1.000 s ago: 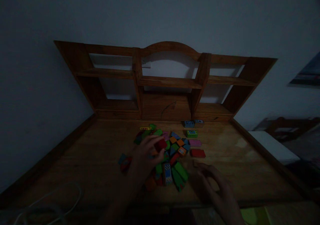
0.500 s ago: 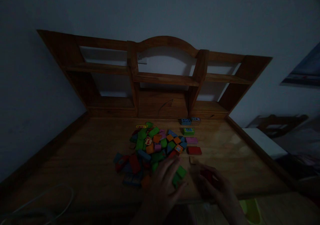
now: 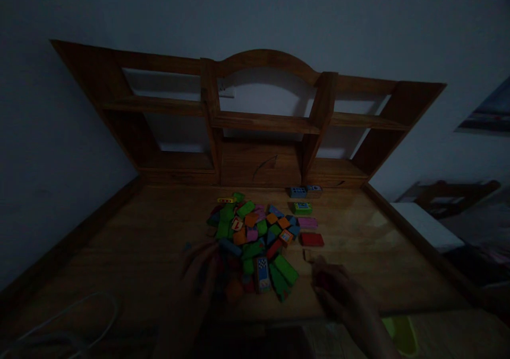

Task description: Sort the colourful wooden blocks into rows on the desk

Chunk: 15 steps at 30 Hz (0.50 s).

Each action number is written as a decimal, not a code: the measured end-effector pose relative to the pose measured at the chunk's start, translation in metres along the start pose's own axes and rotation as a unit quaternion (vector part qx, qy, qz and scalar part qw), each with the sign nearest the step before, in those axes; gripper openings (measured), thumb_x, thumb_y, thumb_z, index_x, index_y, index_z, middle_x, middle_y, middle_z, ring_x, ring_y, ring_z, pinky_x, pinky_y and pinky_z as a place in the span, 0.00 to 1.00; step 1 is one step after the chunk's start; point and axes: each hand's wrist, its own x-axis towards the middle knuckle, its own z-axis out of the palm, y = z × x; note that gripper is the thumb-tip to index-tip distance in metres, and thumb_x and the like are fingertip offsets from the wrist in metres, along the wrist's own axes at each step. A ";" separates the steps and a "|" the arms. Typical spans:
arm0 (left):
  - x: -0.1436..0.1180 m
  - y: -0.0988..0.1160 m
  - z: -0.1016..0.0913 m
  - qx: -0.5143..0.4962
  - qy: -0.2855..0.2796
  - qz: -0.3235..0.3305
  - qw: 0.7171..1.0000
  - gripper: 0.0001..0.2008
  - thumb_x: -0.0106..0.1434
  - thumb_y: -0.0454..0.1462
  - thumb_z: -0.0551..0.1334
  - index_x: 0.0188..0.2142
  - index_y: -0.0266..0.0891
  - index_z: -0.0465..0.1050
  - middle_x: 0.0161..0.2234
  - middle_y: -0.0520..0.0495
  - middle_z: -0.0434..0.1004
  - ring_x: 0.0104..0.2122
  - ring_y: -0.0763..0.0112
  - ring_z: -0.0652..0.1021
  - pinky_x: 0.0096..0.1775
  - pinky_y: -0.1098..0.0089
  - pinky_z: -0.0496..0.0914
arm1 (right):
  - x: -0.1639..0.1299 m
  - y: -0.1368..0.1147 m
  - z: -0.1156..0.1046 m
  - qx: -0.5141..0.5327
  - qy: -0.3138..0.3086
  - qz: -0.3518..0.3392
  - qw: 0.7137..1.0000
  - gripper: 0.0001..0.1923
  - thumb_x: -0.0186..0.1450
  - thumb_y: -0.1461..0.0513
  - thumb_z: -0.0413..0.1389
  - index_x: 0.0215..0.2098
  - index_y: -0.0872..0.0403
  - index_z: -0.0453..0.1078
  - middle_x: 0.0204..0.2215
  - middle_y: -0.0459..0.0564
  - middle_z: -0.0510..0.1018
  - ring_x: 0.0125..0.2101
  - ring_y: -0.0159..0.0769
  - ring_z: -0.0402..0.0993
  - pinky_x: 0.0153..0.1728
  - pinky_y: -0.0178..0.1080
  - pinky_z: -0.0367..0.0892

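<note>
A pile of small coloured blocks (image 3: 255,237) lies mid-desk on the wooden desk (image 3: 139,253). My left hand (image 3: 197,276) rests over the pile's near left side with fingers spread, covering some blocks; the light is very dim. To the right of the pile, my right hand (image 3: 342,295) is curled around a dark red block (image 3: 324,281) just above the desk's front edge. A line of single blocks runs away from that hand: a red block (image 3: 311,239), a pink block (image 3: 307,222), a green block (image 3: 302,208) and a blue block (image 3: 297,191).
A wooden shelf unit (image 3: 263,122) stands along the back of the desk against the wall. A pale cable (image 3: 59,322) loops at the near left corner. A yellow-green object (image 3: 400,335) shows below the front edge at right. A white surface (image 3: 422,223) lies beyond the right edge.
My left hand lifted a red block from the pile and brought it to my right hand, which now holds it. The left hand has moved back to the pile's near left side.
</note>
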 end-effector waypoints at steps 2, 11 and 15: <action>0.001 -0.019 -0.007 0.025 -0.001 -0.024 0.999 0.16 0.72 0.43 0.52 0.55 0.49 0.69 0.57 0.47 0.73 0.53 0.63 0.76 0.52 0.61 0.75 | 0.000 0.006 -0.006 -0.035 0.005 -0.013 0.999 0.17 0.65 0.57 0.59 0.52 0.47 0.76 0.50 0.54 0.80 0.49 0.47 0.78 0.50 0.47 0.75; -0.001 -0.063 -0.004 0.054 -0.047 -0.054 0.996 0.20 0.69 0.50 0.49 0.50 0.46 0.73 0.57 0.45 0.73 0.57 0.56 0.74 0.55 0.53 0.73 | -0.001 0.011 -0.005 -0.033 0.015 -0.077 0.996 0.18 0.65 0.59 0.61 0.54 0.45 0.76 0.52 0.52 0.81 0.54 0.48 0.76 0.54 0.51 0.73; -0.006 -0.054 0.013 0.023 -0.026 -0.155 0.987 0.24 0.69 0.53 0.50 0.57 0.45 0.68 0.60 0.42 0.68 0.54 0.56 0.75 0.53 0.51 0.74 | 0.001 0.004 -0.002 -0.020 0.023 -0.074 0.997 0.17 0.65 0.59 0.61 0.53 0.46 0.76 0.52 0.52 0.81 0.52 0.47 0.77 0.53 0.50 0.74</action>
